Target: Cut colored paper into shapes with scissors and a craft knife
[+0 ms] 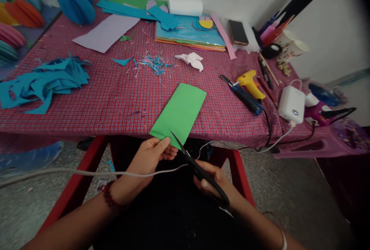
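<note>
My left hand (156,153) pinches the near edge of a green sheet of paper (183,107), thumb on top and fingers beneath. The sheet's far part reaches over the table edge onto the checked cloth. In my right hand (215,182) is a pair of scissors (199,171) with black handles, fingers wrapped round the grips. Its pointed blades lie over the near right part of the green paper, close to my left thumb. Whether the blades are cutting into the paper I cannot tell.
Blue paper scraps (52,78) are heaped at the left, with small shreds (157,64) mid-table. At the right lie a utility knife (243,94), a yellow glue gun (251,83) and a white power bank (291,104). A white cable (115,173) crosses before my body.
</note>
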Demonstrator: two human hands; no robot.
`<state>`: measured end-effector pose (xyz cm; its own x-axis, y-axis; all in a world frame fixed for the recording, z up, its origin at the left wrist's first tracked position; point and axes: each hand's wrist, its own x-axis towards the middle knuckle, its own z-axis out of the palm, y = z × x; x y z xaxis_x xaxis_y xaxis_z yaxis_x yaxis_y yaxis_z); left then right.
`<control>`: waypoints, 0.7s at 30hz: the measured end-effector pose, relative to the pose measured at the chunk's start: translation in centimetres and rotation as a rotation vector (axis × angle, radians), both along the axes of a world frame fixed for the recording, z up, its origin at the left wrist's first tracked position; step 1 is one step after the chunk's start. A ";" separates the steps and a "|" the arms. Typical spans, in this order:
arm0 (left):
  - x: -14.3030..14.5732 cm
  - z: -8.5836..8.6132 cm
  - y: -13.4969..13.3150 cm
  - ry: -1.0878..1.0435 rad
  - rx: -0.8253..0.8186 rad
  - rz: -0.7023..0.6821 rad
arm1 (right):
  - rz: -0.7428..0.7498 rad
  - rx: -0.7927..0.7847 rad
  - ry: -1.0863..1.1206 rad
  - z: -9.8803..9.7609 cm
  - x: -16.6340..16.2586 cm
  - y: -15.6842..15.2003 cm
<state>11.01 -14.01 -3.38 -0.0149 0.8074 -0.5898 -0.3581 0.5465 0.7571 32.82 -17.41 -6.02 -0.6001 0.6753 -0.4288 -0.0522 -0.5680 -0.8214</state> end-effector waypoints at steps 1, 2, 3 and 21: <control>-0.1 0.0 0.1 0.001 -0.004 -0.007 | -0.002 -0.003 0.003 0.0 0.0 0.0; -0.1 -0.1 0.1 0.002 -0.009 -0.009 | -0.006 -0.005 0.008 -0.1 0.0 0.0; -0.2 -0.1 0.2 0.002 -0.012 -0.006 | -0.010 -0.007 0.017 -0.1 0.0 0.0; 0.5 -0.2 -0.5 0.054 0.037 -0.032 | 0.015 0.061 -0.025 0.8 -0.5 0.5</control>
<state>11.54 -14.54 -3.60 -0.0192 0.8294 -0.5584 -0.2989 0.5282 0.7948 32.30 -16.94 -5.22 -0.5999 0.6915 -0.4024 -0.0227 -0.5174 -0.8554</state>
